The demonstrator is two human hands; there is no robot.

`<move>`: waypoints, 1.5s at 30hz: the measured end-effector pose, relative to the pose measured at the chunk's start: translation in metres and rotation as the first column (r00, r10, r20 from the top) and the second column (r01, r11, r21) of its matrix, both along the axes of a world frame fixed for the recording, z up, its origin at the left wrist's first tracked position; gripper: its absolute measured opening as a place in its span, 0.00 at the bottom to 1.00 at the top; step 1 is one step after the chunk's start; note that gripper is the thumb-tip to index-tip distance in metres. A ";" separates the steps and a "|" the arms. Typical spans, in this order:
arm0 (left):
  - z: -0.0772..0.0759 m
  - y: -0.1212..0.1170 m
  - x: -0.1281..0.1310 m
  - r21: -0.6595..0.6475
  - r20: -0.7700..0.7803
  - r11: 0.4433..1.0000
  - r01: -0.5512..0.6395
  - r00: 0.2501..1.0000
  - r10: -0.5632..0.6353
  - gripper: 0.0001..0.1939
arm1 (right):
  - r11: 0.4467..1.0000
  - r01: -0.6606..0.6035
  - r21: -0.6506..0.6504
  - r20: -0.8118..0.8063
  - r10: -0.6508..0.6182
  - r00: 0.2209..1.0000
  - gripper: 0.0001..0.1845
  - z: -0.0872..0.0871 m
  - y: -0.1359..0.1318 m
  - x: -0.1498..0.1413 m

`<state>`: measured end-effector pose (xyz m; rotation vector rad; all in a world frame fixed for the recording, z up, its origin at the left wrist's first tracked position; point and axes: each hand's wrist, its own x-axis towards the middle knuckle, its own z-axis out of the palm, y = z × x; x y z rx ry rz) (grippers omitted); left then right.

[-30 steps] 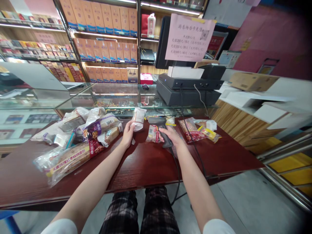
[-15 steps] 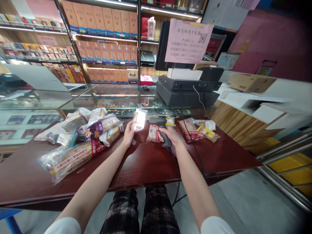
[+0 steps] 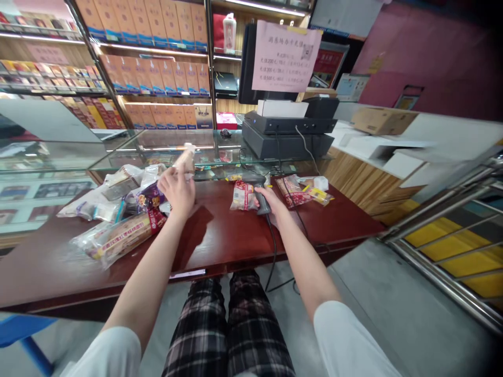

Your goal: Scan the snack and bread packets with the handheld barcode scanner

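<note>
My left hand (image 3: 177, 192) is raised beside a heap of packaged bread (image 3: 126, 180), fingers closed on a small wrapped snack packet (image 3: 185, 159) that is blurred. Wrapped round the handle of a dark barcode scanner (image 3: 262, 205) is my right hand (image 3: 272, 201); the cable runs down over the table edge. A red-and-clear snack bag (image 3: 242, 197) lies just left of the scanner. Below the heap rests a long bagged bread loaf (image 3: 128, 233) with a yellow and red label.
More snack packets (image 3: 293, 189) lie right of the scanner on the dark red table (image 3: 231, 241). Behind stand a glass counter (image 3: 168, 140), a cash drawer (image 3: 286, 144) and a monitor with a pink notice (image 3: 285, 57). A metal rail (image 3: 444, 209) is at the right.
My left hand has moved left and turned, lifting the packet from beside the scanner to near the bread heap. My right hand keeps hold of the scanner. The view has shifted slightly.
</note>
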<state>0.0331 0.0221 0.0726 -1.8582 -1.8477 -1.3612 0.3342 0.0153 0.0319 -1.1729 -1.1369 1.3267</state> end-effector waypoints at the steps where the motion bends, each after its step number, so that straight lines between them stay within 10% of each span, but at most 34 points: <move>1: 0.008 -0.004 -0.007 -0.011 -0.011 1.000 -0.023 1.000 0.023 0.27 | 1.000 -0.010 0.013 -0.006 0.010 1.000 0.13 0.000 -0.005 0.002; 13: 0.027 -0.006 -0.072 -0.113 -0.275 0.986 -0.123 0.957 0.088 0.26 | 0.998 0.049 0.027 -0.097 -0.047 0.994 0.15 -0.021 -0.041 0.015; 28: 0.004 0.014 -0.059 -0.289 -0.638 0.951 0.114 0.718 -0.280 0.28 | 0.996 0.088 -0.023 -0.184 -0.091 0.979 0.11 -0.027 -0.053 0.021; 34: 0.007 0.035 -0.058 -0.188 -0.478 0.970 -0.152 0.877 0.045 0.32 | 0.995 0.097 -0.033 -0.249 -0.102 0.963 0.10 -0.040 -0.047 0.030; 45: -0.008 0.047 -0.021 -0.168 -0.488 0.984 0.066 0.862 -0.141 0.25 | 0.998 0.049 0.026 -0.241 -0.041 0.970 0.13 -0.053 -0.042 0.037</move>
